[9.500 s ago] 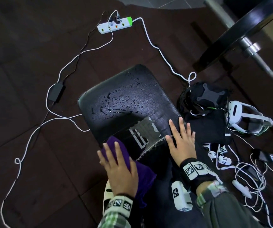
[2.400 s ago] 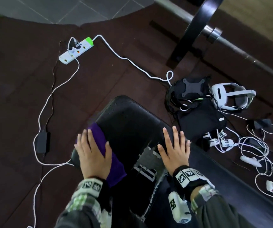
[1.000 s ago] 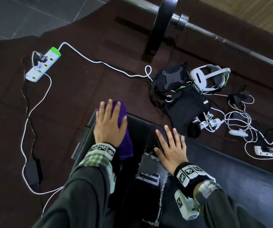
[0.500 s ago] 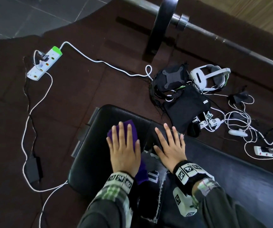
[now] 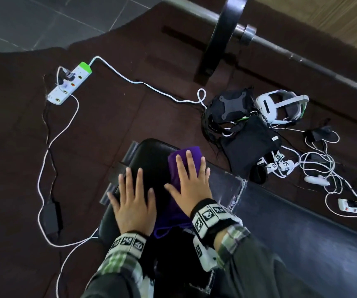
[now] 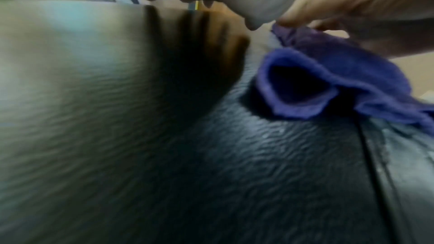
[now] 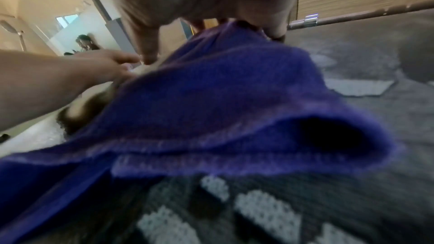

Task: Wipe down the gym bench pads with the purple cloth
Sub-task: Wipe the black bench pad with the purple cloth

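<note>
A dark rubber gym floor surrounds the black bench pad (image 5: 149, 160), with a white power strip (image 5: 69, 87), trailing cables, a white headset (image 5: 280, 106) and a barbell (image 5: 302, 59) lying beyond its far end. The purple cloth (image 5: 184, 166) has just switched sides: half a second ago I had it under my left hand, and now my right hand (image 5: 189, 186) lies flat on it with straight, spread fingers, pressing it onto the pad near the far right edge. My left hand (image 5: 133, 205) is also flat and empty, fingers splayed, resting on bare vinyl just beside the cloth, toward the left edge. In the right wrist view the cloth bunches into a loose fold under my palm, over the worn, patterned patch of the pad. I judge the left half of this pad has had its passes, so the handover sets me up to sweep the right side and then the long pad (image 5: 302, 244) on the right. The pad's torn edge (image 5: 241, 190) could snag the cloth.
</note>
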The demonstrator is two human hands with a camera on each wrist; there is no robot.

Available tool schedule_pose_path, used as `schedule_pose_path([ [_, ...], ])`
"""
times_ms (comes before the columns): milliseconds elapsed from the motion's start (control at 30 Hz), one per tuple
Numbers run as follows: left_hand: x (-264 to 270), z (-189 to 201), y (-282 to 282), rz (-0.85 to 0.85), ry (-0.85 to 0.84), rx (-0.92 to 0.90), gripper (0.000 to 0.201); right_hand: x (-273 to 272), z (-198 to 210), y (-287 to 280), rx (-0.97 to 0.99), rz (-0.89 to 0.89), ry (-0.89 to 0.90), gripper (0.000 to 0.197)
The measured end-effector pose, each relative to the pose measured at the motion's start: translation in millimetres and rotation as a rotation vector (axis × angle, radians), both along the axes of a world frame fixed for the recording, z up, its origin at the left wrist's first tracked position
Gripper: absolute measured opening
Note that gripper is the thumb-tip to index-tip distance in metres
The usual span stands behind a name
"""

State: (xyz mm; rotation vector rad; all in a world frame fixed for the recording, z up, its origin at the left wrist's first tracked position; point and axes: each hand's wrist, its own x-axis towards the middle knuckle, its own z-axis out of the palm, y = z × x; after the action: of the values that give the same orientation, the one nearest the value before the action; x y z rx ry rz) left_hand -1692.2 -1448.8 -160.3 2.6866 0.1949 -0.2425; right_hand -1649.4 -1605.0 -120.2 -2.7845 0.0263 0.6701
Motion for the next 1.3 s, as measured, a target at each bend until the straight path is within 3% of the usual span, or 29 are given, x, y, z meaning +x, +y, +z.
schedule_pose_path([
  [100,-5,-1,13,-0.02,0.0,-0.024,0.065,8,-1,-9,-0.026,0.012,-0.081,0.064],
  [200,-5,-1,19,-0.008,-0.005,-0.063,0.066,15,-3,-48,0.029,-0.012,-0.046,0.069],
  [400,-6,-4,25,-0.002,0.033,-0.076,0.068,21,-2,-119,0.314,-0.338,0.144,0.054],
  [500,-7,-6,26,-0.001,0.048,-0.067,0.07,39,-2,-106,0.235,-0.267,0.204,0.042],
  [600,-7,-5,24,-0.008,0.034,-0.064,0.065,74,-4,-66,0.172,-0.146,0.246,0.042],
  [800,-6,-3,25,-0.002,0.058,-0.081,0.065,120,-8,9,0.261,-0.026,0.241,0.045],
  [933,-5,-3,27,-0.001,0.058,-0.102,0.064,107,-11,-18,0.373,-0.037,0.198,0.042],
  [1133,-6,-2,26,-0.001,0.048,-0.099,0.065,65,-2,-88,0.302,-0.129,0.183,0.038],
  [1300,-5,-2,25,-0.003,0.053,-0.098,0.064,91,-8,-52,0.309,-0.078,0.173,0.035],
])
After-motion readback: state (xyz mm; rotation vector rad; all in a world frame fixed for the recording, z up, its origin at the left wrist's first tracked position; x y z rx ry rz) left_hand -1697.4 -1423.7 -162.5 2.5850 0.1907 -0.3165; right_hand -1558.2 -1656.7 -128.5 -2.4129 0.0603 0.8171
